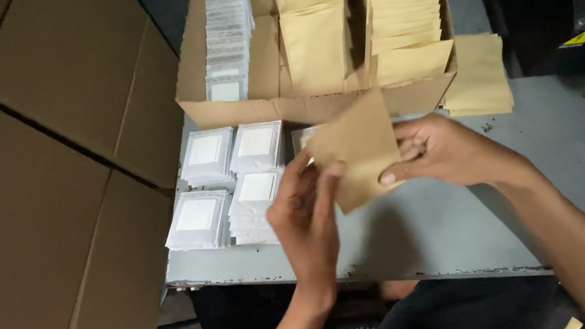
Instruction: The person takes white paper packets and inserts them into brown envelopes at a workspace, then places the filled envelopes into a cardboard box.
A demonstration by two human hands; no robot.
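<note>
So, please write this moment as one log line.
left hand: on brown envelope | right hand: pinching envelope edge | beside: white packet stacks | behind: cardboard box

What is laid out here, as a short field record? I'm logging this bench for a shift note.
left hand: fingers on the lower left edge of the tan paper envelope
right hand: pinches the envelope's right edge
envelope: held above the grey table, tilted
white packets: four stacks on the table, left of the hands
open carton: holds a row of white packets and rows of tan envelopes
loose envelopes: small pile right of the carton
</note>
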